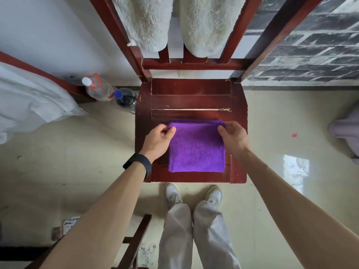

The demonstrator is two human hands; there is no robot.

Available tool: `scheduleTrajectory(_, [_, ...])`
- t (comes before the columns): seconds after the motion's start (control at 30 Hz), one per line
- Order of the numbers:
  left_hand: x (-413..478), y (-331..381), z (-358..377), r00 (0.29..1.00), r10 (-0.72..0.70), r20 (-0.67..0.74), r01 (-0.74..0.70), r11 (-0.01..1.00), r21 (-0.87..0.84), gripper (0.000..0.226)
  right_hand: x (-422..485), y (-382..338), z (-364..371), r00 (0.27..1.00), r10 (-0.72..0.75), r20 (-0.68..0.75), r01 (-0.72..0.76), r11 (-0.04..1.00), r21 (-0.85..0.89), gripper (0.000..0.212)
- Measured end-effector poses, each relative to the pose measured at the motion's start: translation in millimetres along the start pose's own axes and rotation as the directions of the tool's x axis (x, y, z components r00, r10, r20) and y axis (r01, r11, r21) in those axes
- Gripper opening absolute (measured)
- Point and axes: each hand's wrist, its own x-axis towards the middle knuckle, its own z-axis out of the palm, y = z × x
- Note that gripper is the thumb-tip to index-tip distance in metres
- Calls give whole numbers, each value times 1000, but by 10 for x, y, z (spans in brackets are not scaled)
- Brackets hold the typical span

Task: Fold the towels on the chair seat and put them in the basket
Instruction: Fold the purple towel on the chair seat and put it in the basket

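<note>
A purple towel [196, 150] lies folded into a near square on the front half of the dark red wooden chair seat [191, 98]. My left hand [158, 141] pinches its far left corner, and my right hand [232, 137] pinches its far right corner. The top layer's far edge sits just short of the layer beneath. No basket is in view.
Two fluffy white cloths [206, 26] hang over the chair back. Two plastic bottles [101, 89] stand on the floor left of the chair, beside white bedding [29, 101]. My feet [193, 195] are just in front of the seat. Another wooden frame [136, 241] is at lower left.
</note>
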Motion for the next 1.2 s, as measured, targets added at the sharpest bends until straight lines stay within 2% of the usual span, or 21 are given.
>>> scheduleTrajectory(0.13, [87,53,104,999,-2,-51,5,998,58,38,90,33,109,997,11,-72,-13,1000,-26,26])
scheduleTrajectory(0.27, [155,65,182,994,34,-108,-24,995,97,36,114,45,180,993,16,-120,-14,1000,21,25])
scheduleTrajectory(0.4, [165,38,243,985,59,-161,-35,988,148,38,122,72,210,988,-52,-144,54,999,6,23])
scheduleTrajectory(0.53, [124,16,318,953,97,-287,-37,977,209,41,141,133,263,975,-124,-182,114,991,-63,24])
scheduleTrajectory(0.6, [11,11,353,902,194,-385,-99,963,252,49,95,177,298,961,-149,-233,142,989,-47,33])
scheduleTrajectory(0.63, [-64,-23,382,860,298,-413,-170,932,319,53,45,208,313,943,-175,-283,169,985,-44,40])
scheduleTrajectory(0.7, [-225,-139,480,761,531,-372,-310,802,511,55,-93,285,369,872,-316,-373,274,948,-163,47])
scheduleTrajectory(0.73, [-287,-203,536,743,607,-282,-360,717,597,57,-180,322,411,831,-420,-365,333,901,-279,47])
scheduleTrajectory(0.8, [-341,-310,637,777,623,-89,-401,600,692,63,-312,414,514,779,-592,-209,434,748,-502,51])
scheduleTrajectory(0.87, [-269,-395,670,815,579,-4,-395,560,728,65,-312,545,593,790,-613,-22,470,627,-622,58])
scheduleTrajectory(0.9, [-204,-427,653,825,565,8,-387,555,736,64,-259,605,605,810,-586,27,458,603,-654,60])
scheduleTrajectory(0.97, [-59,-492,600,826,562,35,-389,524,758,63,-123,691,599,844,-533,62,423,591,-687,63])
scheduleTrajectory(1.1, [43,-575,605,798,600,61,-441,511,738,62,-42,757,606,845,-529,83,439,596,-673,65])
scheduleTrajectory(1.17, [-22,-571,616,792,609,-44,-417,592,690,61,-112,731,597,848,-529,36,427,641,-637,66])
scheduleTrajectory(1.2, [-73,-563,602,797,582,-162,-375,687,623,60,-175,710,577,860,-509,-24,394,695,-602,68])
